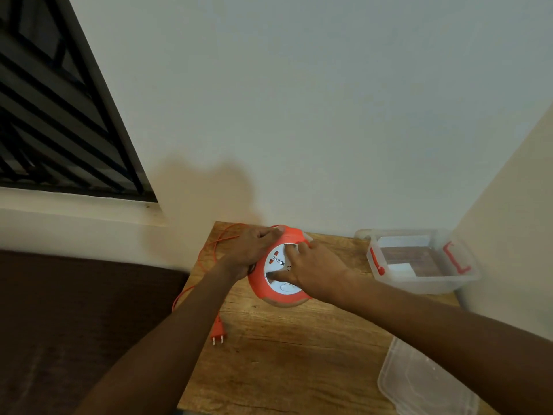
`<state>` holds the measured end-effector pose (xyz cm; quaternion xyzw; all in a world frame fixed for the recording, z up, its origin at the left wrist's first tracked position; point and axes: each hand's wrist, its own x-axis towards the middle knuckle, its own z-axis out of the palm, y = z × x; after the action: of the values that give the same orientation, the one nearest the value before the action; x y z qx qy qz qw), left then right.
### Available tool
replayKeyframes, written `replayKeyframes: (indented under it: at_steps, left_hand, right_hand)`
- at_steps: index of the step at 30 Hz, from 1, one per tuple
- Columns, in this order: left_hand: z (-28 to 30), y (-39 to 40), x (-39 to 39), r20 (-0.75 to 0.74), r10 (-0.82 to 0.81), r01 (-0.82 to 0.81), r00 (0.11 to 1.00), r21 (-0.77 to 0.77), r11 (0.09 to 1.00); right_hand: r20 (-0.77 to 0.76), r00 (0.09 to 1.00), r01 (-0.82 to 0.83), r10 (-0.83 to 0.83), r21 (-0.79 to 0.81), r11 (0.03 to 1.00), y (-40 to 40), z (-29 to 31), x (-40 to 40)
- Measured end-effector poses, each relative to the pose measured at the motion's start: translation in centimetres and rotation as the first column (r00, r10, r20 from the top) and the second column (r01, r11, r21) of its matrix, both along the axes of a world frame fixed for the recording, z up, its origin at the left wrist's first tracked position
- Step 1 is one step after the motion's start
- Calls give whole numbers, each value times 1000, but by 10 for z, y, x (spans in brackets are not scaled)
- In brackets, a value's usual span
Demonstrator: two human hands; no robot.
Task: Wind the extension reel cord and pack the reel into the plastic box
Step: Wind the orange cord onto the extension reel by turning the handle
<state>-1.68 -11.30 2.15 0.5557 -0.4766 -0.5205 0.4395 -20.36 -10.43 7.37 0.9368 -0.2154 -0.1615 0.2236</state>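
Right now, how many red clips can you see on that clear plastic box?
2: one red clip on the plastic box's left side, the other red clip on its right side. None elsewhere that I can see.

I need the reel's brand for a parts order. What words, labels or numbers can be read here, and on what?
None can be read.
Extension reel: its white face shows sockets and small marks, too blurred to read; both hands cover part of it.
Plug: no legible text.
Plastic box and lid: no lettering visible.
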Motion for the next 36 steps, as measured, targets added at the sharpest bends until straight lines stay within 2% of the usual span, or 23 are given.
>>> replayKeyframes:
  at_steps: [6, 12, 14, 17, 19, 21, 23, 24, 25, 27, 33, 36]
  left_hand:
    - [-2, -4, -1, -113, 107, -104, 988, 33, 994]
    - [2, -11, -6, -158, 170, -174, 973, -11, 985]
    - [7, -12, -9, -113, 194, -199, 974, -33, 979]
    - [11, -11, -16, -106, 224, -229, 969, -39, 973]
    - [14, -8, -22, -172, 252, -260, 952, -27, 965]
    - [16, -7, -29, -250, 283, -299, 926, -26, 954]
    - [14, -7, -33, -260, 315, -331, 913, -21, 943]
    - [12, -6, -34, -255, 320, -335, 912, -20, 942]
    - [10, -6, -33, -245, 320, -335, 915, -20, 942]
    - [8, -5, -29, -225, 318, -329, 921, -16, 944]
    - [6, -4, -17, -196, 282, -281, 939, 36, 959]
    - [3, -3, -11, -189, 280, -279, 941, 32, 960]
  right_hand:
    - [179, 966, 162, -185, 135, 978, -10, -5, 2]
    - [320, 915, 244, -248, 54, 968, -7, -15, 5]
    - [368, 896, 260, -249, 20, 965, -5, -20, 6]
    - [457, 834, 318, -309, 58, 946, -6, -24, 7]
    - [534, 747, 394, -395, 123, 911, -9, -25, 8]
    - [626, 571, 463, -532, 290, 838, -13, -23, 10]
    - [644, 336, 453, -688, 529, 717, -17, -19, 9]
    - [626, 262, 434, -735, 603, 669, -17, -18, 7]
    - [611, 246, 424, -753, 631, 650, -16, -19, 5]
    - [600, 313, 417, -736, 609, 674, -10, -24, 0]
    - [644, 562, 309, -519, 419, 854, -9, -27, -15]
    - [546, 760, 221, -352, 292, 930, -12, -26, -22]
